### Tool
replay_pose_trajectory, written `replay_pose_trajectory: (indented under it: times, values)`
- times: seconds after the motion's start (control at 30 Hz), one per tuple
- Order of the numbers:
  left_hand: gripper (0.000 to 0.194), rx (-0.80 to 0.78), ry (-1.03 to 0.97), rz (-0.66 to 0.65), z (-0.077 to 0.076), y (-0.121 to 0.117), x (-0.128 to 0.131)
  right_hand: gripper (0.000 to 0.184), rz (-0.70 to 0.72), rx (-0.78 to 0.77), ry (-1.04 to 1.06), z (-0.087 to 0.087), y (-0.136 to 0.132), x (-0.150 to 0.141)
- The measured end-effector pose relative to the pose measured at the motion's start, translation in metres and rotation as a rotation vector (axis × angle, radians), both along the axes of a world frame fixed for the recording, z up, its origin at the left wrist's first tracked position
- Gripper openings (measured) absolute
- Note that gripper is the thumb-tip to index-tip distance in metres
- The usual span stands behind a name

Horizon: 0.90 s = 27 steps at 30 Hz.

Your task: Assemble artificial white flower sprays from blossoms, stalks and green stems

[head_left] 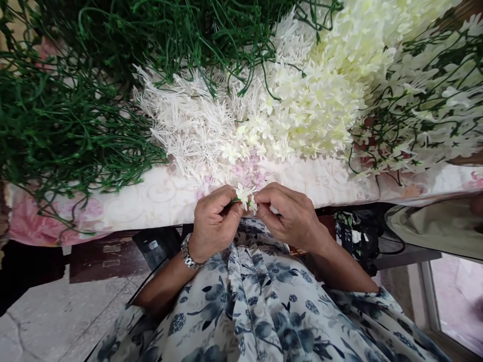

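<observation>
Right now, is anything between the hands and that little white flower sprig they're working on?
Nothing visible. The left hand and right hand both already pinch the small flower sprig between their fingertips, just in front of the table edge.

Two hands, left hand (213, 221) and right hand (289, 213), meet on one small white flower sprig (245, 197), one wristwatch (186, 253) shows, and four heaps cover one table (151, 198): green stems (56, 115), white stamens (188, 120), cream blossoms (328, 85), finished sprays (426, 100).
</observation>
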<state>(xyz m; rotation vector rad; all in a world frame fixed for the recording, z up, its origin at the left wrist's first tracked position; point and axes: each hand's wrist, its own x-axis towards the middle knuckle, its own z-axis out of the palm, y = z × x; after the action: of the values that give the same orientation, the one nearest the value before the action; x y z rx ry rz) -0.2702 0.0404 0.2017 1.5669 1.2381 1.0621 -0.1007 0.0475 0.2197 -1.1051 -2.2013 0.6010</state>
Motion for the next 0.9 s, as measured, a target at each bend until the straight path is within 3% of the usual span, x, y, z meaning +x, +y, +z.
replay_pose_trajectory:
  times: [0.4,0.9]
  values:
    - [0.016,0.179,0.137,-0.044,0.0035,0.0059,0.0038,0.011,0.033,0.0,-0.095,0.0031,0.0032,0.0032]
    - [0.02,0.178,0.215,-0.085,0.0061,0.006,0.0045,0.011,0.023,-0.094,-0.15,0.004,0.0005,0.0038]
